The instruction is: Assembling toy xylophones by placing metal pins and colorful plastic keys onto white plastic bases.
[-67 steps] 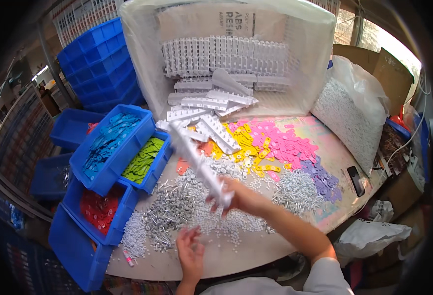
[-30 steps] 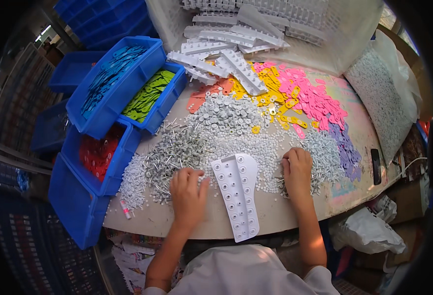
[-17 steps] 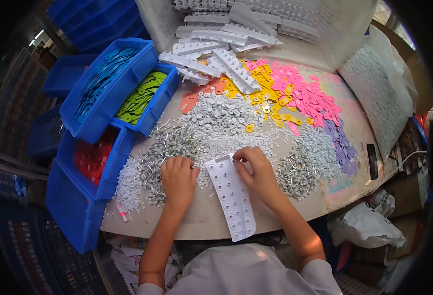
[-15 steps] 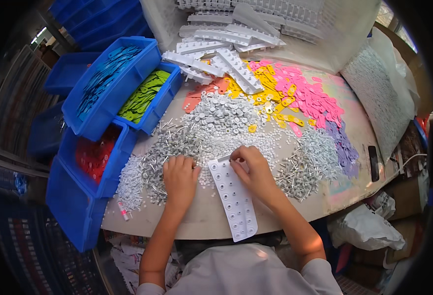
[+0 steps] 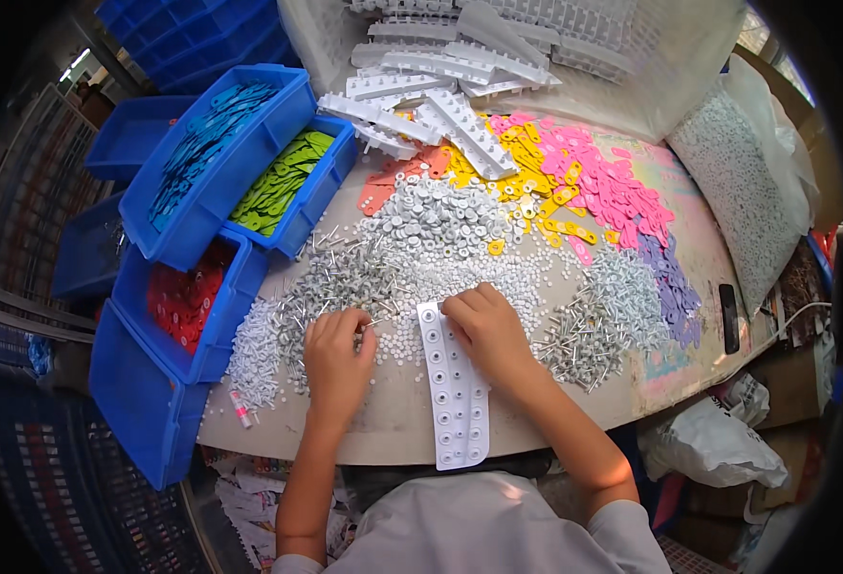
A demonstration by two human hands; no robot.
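A white plastic strip (image 5: 459, 383) with rows of round studded seats lies lengthwise in front of me, its near end at the table's front edge. My right hand (image 5: 488, 333) is closed at the strip's far end, fingertips and thumb on its right side; whatever lies under the fingers is hidden. To the left, my left hand (image 5: 338, 359) hovers at the near edge of a heap of metal pins (image 5: 345, 273), thumb and forefinger drawn together. Anything in that pinch is too small to name. Tiny white discs (image 5: 402, 344) are scattered between the two hands.
Blue bins (image 5: 240, 182) holding blue, green and red pieces stand left. Farther back lie white caps (image 5: 440, 215), yellow pieces (image 5: 526, 158), pink pieces (image 5: 613, 182) and stacked white strips (image 5: 402, 86). Purple pieces (image 5: 668, 287), more pins (image 5: 584, 340) and a bulging sack (image 5: 742, 172) are right.
The strip has turned to lie straighter, its near end shifting left. My left hand has drawn slightly back and left from the pins, while my right hand stays at the strip's far end.
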